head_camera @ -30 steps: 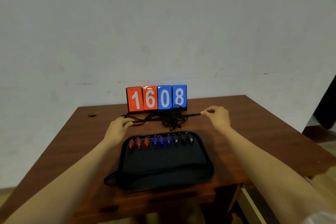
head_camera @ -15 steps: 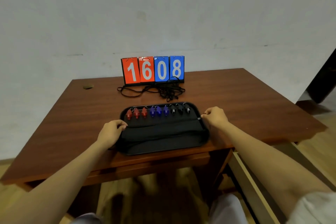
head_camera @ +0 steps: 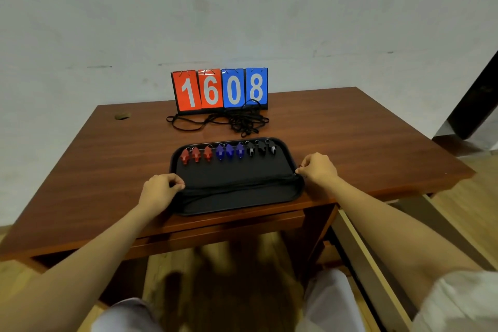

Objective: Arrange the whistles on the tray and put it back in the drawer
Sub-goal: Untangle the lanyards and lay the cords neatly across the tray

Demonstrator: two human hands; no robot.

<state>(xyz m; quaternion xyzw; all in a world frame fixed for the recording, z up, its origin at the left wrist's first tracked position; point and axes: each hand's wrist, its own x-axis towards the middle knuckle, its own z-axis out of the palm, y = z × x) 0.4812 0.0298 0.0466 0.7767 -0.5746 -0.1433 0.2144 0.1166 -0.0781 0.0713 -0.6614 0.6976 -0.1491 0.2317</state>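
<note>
The tray before me is black, holding red whistles, blue whistles and black whistles. My bench is reddish-brown woodgrain; the scoreboard shows white digits on orange-red and blue cards.

Head-worn camera looks forward and down, close over the table.

Plain indoor room, maybe a sports office or store room, bare pale wall, wooden tabletop, flip scoreboard reading 1608, wood floor.
</note>
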